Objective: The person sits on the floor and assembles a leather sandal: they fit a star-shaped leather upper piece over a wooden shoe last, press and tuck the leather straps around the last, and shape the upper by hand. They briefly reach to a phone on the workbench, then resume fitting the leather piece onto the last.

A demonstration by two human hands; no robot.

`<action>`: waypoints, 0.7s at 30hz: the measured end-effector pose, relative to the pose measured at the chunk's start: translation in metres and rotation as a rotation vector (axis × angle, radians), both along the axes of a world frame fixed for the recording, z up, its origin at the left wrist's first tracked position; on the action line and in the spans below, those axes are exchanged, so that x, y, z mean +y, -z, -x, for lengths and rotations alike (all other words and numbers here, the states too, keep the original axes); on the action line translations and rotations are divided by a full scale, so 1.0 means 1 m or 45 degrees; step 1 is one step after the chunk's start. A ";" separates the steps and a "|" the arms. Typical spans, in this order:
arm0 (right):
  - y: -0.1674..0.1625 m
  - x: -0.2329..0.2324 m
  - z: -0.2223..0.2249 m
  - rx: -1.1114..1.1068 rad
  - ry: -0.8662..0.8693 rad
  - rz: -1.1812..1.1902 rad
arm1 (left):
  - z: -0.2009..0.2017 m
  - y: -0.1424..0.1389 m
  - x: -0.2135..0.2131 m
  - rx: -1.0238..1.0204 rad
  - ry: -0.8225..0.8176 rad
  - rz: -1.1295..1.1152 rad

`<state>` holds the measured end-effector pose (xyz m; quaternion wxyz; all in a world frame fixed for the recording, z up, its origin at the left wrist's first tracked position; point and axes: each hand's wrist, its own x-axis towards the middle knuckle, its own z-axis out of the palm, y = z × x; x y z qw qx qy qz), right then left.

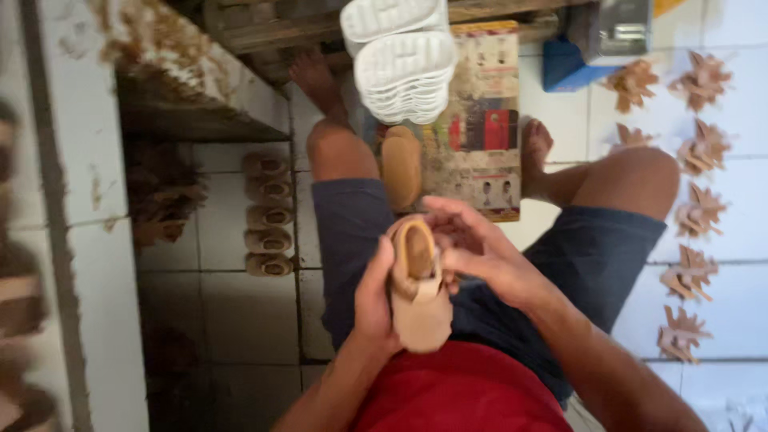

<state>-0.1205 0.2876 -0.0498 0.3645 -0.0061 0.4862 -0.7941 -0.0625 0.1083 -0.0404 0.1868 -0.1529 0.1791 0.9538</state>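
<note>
Matt tan leather shoe [419, 288], glossy white floor tiles [248, 312]

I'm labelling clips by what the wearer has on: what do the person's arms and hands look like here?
Both forearms are bare, with no sleeves reaching them. The left hand and right hand are bare too: no gloves, and no watch, ring or bracelet that I can make out, though the picture is slightly blurred. Nearer the body show a red shirt and dark blue shorts.
</note>
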 end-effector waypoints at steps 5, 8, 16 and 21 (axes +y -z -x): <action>0.022 0.003 -0.009 -0.008 0.288 -0.161 | 0.010 0.014 -0.005 -0.073 -0.070 -0.208; 0.035 0.008 -0.015 0.158 0.325 -0.476 | 0.016 0.021 -0.007 -0.131 -0.089 -0.219; 0.026 -0.003 -0.043 0.594 0.394 -0.685 | 0.020 0.033 -0.009 -0.167 -0.151 -0.182; -0.003 -0.021 -0.051 1.173 0.333 -0.900 | 0.017 0.036 -0.016 -0.101 -0.004 -0.140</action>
